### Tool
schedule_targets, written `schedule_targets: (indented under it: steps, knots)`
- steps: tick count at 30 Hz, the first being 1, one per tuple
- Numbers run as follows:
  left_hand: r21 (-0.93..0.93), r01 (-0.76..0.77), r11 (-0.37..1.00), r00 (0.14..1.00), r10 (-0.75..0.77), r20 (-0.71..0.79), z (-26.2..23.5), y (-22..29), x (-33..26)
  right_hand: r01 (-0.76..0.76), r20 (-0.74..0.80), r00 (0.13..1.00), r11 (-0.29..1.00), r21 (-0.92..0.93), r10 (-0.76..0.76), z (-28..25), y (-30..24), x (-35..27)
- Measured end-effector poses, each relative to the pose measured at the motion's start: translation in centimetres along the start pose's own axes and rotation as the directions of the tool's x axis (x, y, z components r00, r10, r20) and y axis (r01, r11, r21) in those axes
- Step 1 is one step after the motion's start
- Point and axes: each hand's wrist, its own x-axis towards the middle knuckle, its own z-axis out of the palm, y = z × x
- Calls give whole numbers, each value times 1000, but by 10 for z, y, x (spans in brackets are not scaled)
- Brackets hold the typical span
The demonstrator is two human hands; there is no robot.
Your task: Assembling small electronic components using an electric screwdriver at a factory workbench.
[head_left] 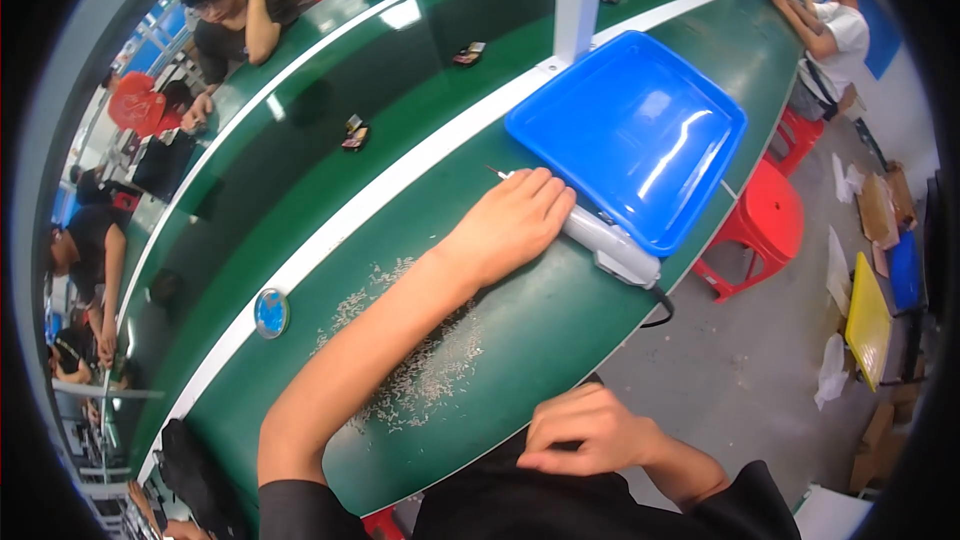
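My left hand [515,223], reaching across the green table, has its fingers wrapped round a grey corded tool [612,250] that looks like an electric screwdriver. Its thin tip pokes out beyond my knuckles, and a black cord leaves the other end near the table edge. Directly beside the tool lies a blue plastic tray [640,130] with nothing in it. Under my left forearm, many tiny pale pieces [425,380] are scattered over the table. My right hand [590,430] hovers by the table's near edge, fingers curled in, with nothing visible in it.
A small round dish with blue contents [271,313] stands by the white rail. Past the rail, small dark items [355,132] sit on a green conveyor belt. A red stool [765,215] stands right of the table. One person [840,30] sits at its far end; others work across the belt.
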Motion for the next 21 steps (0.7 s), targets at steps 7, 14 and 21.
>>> schedule_targets:
  steps: [7, 14, 21]
  knots:
    - [-255, 190, 948, 949, -244, -201, -50, 54, -36, -193, -403, 828, 874, 446, 389, -28, 33, 4]
    - [-402, 275, 873, 868, -405, -287, -85, 109, -58, 156, -489, 856, 818, 554, 168, -2, 18, 60]
    - [-248, 675, 695, 691, -713, -117, -82, 20, -162, 489, -581, 700, 314, 814, 414, -36, 42, 55]
